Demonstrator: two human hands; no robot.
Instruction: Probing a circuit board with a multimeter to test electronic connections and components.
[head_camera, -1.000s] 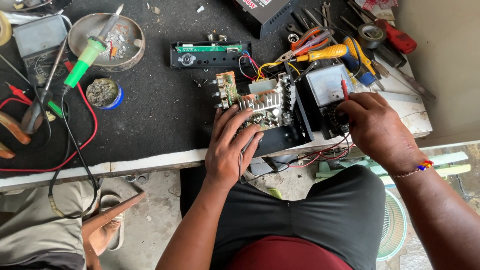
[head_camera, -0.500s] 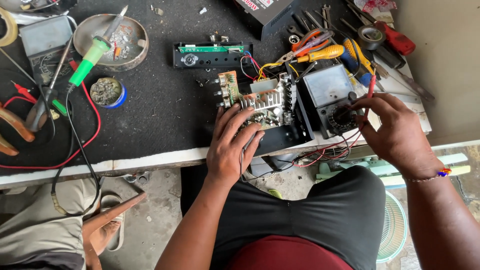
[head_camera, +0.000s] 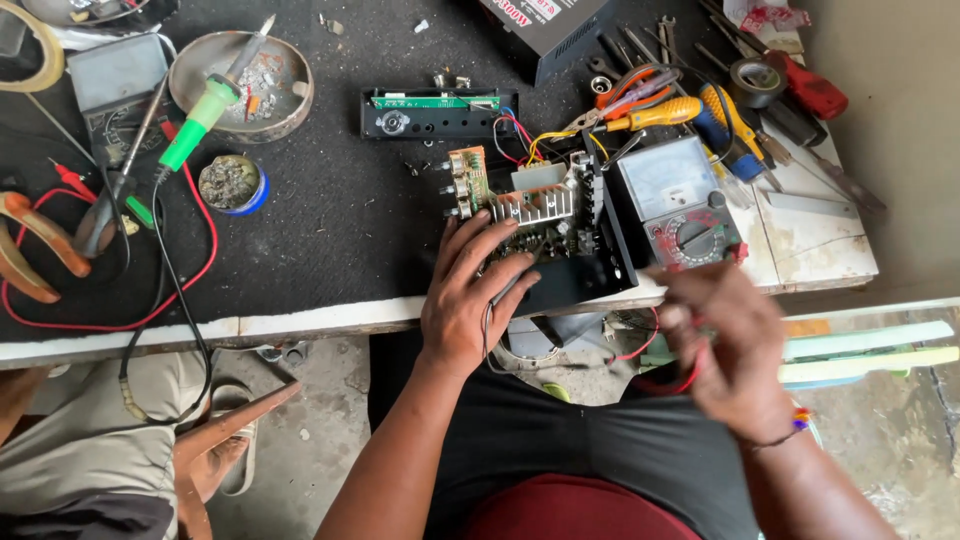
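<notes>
At the far left of the frame, orange-handled pliers (head_camera: 30, 250) lie on the black mat of the table (head_camera: 330, 225), with red leads (head_camera: 150, 300) looped beside them. Right of these, a green-handled soldering iron (head_camera: 205, 110) rests across a round metal dish (head_camera: 240, 85), and a small tin (head_camera: 230, 183) sits just below it. In the upper middle lies a black front panel (head_camera: 440, 112) with a green board. Below it, at the table's front edge, the left hand (head_camera: 470, 300) lies flat, fingers spread, on the open amplifier (head_camera: 550, 235), touching its circuit board beside the finned heat sink (head_camera: 535, 205); its grip is open, pressing rather than clasping. Just right of the amplifier stands a grey multimeter (head_camera: 675, 200), with screwdrivers (head_camera: 690, 110) and tape (head_camera: 755, 78) near it toward the upper right. The right hand (head_camera: 725, 340) is blurred, below the table edge in the lower right; red wire (head_camera: 680, 385) shows at it, but I cannot tell whether its grip is closed on it.
</notes>
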